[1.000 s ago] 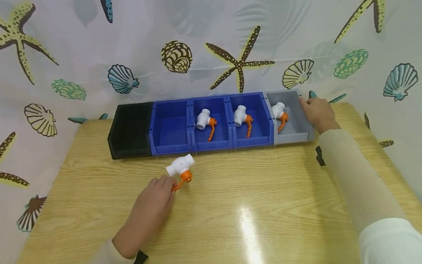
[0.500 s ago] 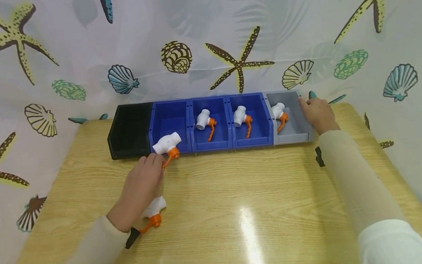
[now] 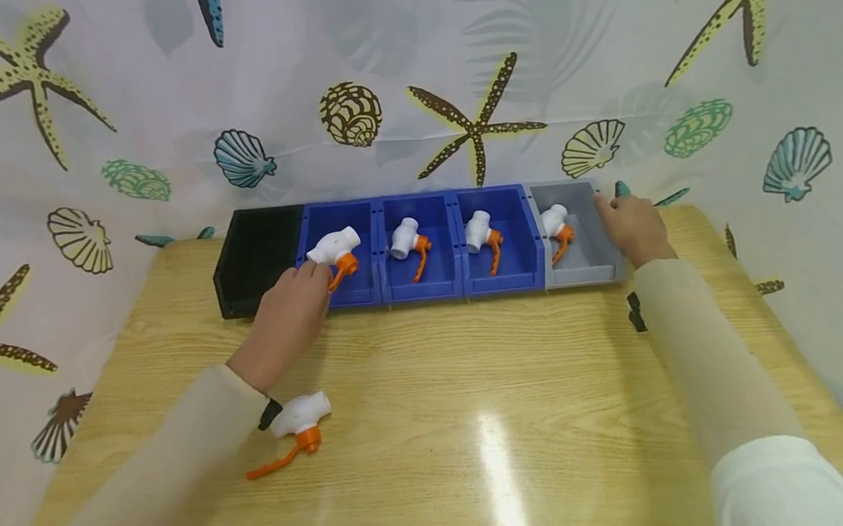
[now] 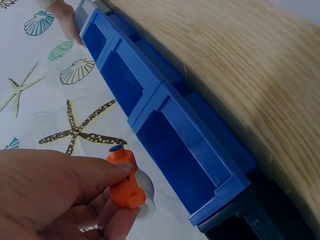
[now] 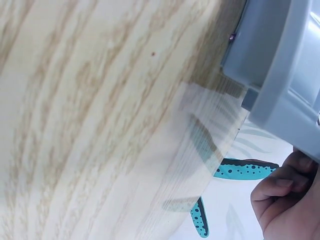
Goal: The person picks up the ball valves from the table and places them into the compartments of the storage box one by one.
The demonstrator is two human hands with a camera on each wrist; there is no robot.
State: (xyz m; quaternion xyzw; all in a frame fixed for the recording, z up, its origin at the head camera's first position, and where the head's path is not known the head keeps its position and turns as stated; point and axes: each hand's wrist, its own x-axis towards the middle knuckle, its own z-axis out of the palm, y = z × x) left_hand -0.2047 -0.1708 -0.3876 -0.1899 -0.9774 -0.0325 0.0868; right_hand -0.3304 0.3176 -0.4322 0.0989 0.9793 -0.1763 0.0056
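My left hand (image 3: 286,316) pinches the orange handle of a white ball valve (image 3: 334,245) by thumb and fingers, over the leftmost blue bin (image 3: 360,296). Seen from the left wrist, the orange handle (image 4: 125,187) hides most of the white body. At the far right of the row, my right hand (image 3: 637,229) grips the side wall of the grey bin (image 3: 584,275). In the right wrist view its curled fingers (image 5: 272,192) lie against that bin's outside; the thumb is hidden. Another ball valve (image 3: 301,415) lies on the table by the left sleeve.
The two other blue bins each hold a ball valve (image 3: 404,238), as does the grey bin's left side. A black bin (image 3: 260,305) ends the row at the left. The wooden table (image 3: 436,429) extends in front; a shell-patterned cloth (image 3: 388,49) hangs behind.
My left hand has carried the ball valve forward from above the table to over the leftmost blue bin. The valve on the table has come into view. My right hand stays put.
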